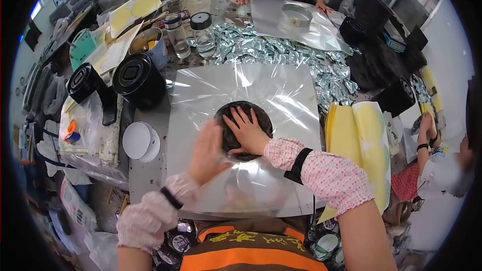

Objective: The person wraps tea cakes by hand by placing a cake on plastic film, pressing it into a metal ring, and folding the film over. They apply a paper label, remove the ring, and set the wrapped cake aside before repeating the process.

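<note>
A dark, round, flat cake-like disc (236, 144) lies on a shiny, see-through sheet (281, 85) spread over the table in front of me. My right hand (249, 133) rests palm down on top of the disc with its fingers spread. At the disc's left edge is my left hand (206, 153), slightly blurred, its fingers stretched upward and nothing held in them. Both forearms wear pink-and-white sleeve covers with black bands.
Crumpled silver foil packets (281, 47) cover the table behind the sheet. Left stand a black canister (139, 81), white round discs (138, 140) and glass jars (203, 35). Yellow sticker sheets (359, 135) lie right. Across the table a person's hands rest by a metal ring (296, 15); another person works right.
</note>
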Available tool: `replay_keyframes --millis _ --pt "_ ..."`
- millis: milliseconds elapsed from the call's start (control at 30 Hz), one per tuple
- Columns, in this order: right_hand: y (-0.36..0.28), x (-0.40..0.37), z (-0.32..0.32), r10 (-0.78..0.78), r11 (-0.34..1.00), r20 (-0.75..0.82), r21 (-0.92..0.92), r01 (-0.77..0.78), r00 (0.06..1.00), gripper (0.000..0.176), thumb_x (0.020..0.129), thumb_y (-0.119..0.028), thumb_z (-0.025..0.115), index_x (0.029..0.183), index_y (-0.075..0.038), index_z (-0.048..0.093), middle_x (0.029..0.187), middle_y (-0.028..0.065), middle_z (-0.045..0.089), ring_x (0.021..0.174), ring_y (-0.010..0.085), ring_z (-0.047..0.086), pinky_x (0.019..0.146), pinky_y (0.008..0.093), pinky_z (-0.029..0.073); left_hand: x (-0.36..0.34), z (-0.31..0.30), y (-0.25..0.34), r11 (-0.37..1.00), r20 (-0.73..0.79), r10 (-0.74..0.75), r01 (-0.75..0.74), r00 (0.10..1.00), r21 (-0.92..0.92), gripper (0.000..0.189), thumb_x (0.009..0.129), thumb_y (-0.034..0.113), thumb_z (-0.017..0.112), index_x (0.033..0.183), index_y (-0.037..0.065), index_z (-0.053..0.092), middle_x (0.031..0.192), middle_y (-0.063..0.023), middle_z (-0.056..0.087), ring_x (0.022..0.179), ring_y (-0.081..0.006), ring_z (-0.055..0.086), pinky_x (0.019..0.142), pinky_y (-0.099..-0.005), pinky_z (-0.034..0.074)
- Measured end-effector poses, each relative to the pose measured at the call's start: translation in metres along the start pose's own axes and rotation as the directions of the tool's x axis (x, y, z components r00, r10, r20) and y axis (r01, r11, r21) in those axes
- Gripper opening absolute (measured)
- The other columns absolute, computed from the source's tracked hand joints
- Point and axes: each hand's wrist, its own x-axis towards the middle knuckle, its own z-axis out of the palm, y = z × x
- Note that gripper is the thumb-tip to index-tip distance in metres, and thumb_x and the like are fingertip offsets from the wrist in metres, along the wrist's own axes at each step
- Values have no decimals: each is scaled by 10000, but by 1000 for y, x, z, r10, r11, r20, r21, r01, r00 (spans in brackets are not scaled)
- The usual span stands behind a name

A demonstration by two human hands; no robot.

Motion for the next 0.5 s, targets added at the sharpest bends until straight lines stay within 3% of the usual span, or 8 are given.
replay_keyframes --millis 67,133,167,200,267,367,433,500 --pt "15 1 9 -15 993 -111 119 28 994 830 807 -425 764 1466 -43 437 1550 263 336 1467 412 279 1168 607 228 28 15 26 998 -21 52 -53 998 -37 1097 756 571 768 1476 -101 285 1524 -324 326 1455 -460 278 1204 -514 193" --pt "-21 -22 -52 402 505 -122 856 -108 908 462 889 -146 668 1304 23 557 1253 227 630 1153 384 619 1001 407 479 25 26 23 996 -31 0 -3 1000 -85 994 782 577 742 1414 -98 377 1438 -310 444 1401 -437 380 1182 -506 233" --pt "-61 -46 -84 410 718 -474 695 46 779 360 907 -98 632 1246 18 605 1258 207 630 1162 349 623 1015 425 470 26 33 19 994 -36 -35 30 999 -109 947 794 579 729 1384 -97 423 1395 -303 502 1373 -425 431 1171 -501 253" --pt "-96 -77 -102 343 715 -468 692 97 814 353 891 -105 639 1223 14 622 1287 191 616 1164 333 628 1031 449 459 28 44 18 994 -134 -79 67 988 -92 671 822 472 740 1224 -38 568 1210 -213 648 1201 -377 579 1082 -483 341" --pt "-111 -123 -73 -275 857 -349 333 393 896 516 854 -156 704 1323 6 562 1325 184 591 1217 332 592 1079 480 411 32 50 24 976 -99 -202 191 974 -106 497 834 378 733 1133 3 606 1136 -167 671 1105 -355 609 1019 -479 371" --pt "-72 -149 -14 -20 984 -215 170 58 976 735 793 -225 792 1369 91 461 1329 259 567 1158 414 613 1009 450 495 44 50 29 968 -142 -250 241 958 -75 289 800 193 735 1028 62 616 1056 -110 668 978 -331 608 909 -469 401" --pt "-25 -128 -10 452 885 -261 250 -393 853 799 762 -225 823 1379 97 430 1341 259 555 1224 404 566 1058 456 452 46 41 39 945 -91 -320 311 943 -103 289 769 153 751 1000 60 606 1039 -120 654 982 -343 591 873 -465 407" --pt "0 -77 -18 579 777 -414 542 -321 702 883 760 -265 811 1457 48 370 1442 252 452 1319 440 444 1118 479 364 43 41 42 943 -55 -327 322 944 -79 309 762 145 760 1015 64 602 1043 -125 638 991 -339 586 892 -461 416"
